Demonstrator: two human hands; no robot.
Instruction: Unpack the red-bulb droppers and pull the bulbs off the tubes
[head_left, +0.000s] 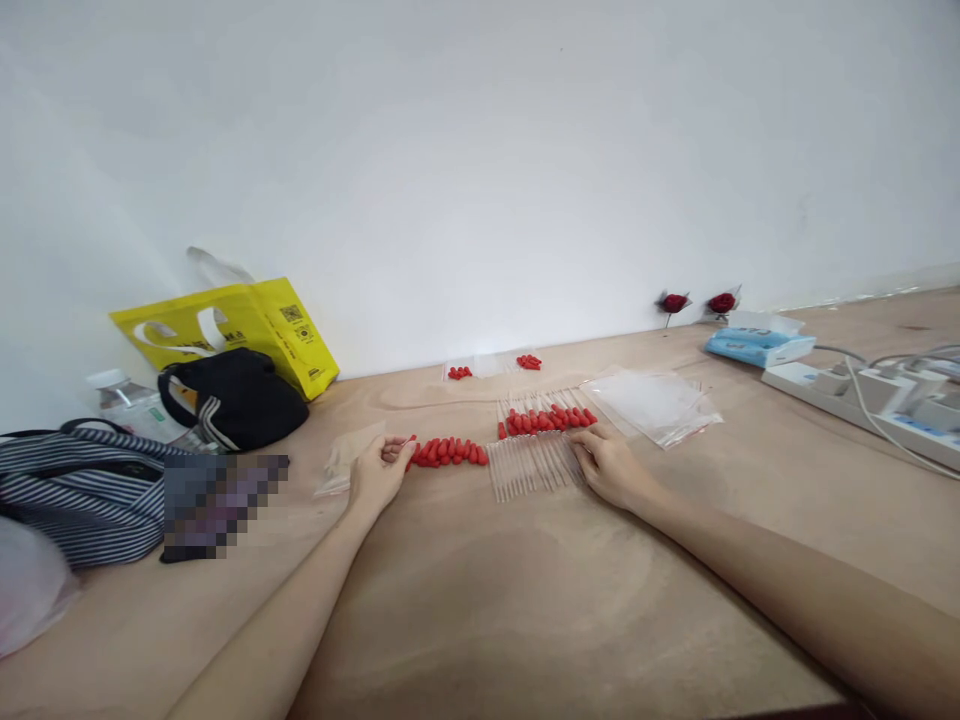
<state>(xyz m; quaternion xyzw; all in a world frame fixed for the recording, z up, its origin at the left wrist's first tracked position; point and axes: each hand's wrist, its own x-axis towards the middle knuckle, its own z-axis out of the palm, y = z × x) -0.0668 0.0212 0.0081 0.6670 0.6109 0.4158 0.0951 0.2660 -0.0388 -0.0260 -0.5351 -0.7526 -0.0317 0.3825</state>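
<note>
Both bare forearms reach in over the wooden table (525, 620) from its near edge, the left rising steeply up and to the right, the right slanting in low from the lower right corner, with a wide bare stretch of wood between them. The right hand (609, 465) lies at the right end of a row of clear sticks (525, 470), its fingers bent inward and down by the stick ends; whether they grip anything I cannot tell. The left hand (381, 470), fingers bent and thumb toward them, pinches a small red piece (412, 439) at its tips, just beside the left end of a row of red pieces (450, 452). A second row, the red bud-like pieces (551, 420), lies across the sticks, close to the right fingertips. As for what stands around, a translucent bag (30, 590) sits nearest at the left edge, then a striped bag (90, 490). A clear packet (351, 452) lies partly behind the left hand, and flat plastic sleeves (652, 405) lie beyond the right. Farther off are a black cloth item (251, 400), a white power strip (840, 395) with cables, a yellow bag (311, 340) and a blue tissue pack (757, 345). By the wall (480, 180) are two small clusters of red pieces and, to the right, two dark red roses (673, 303). The space between the hands is taken up by the sticks and pieces.
</note>
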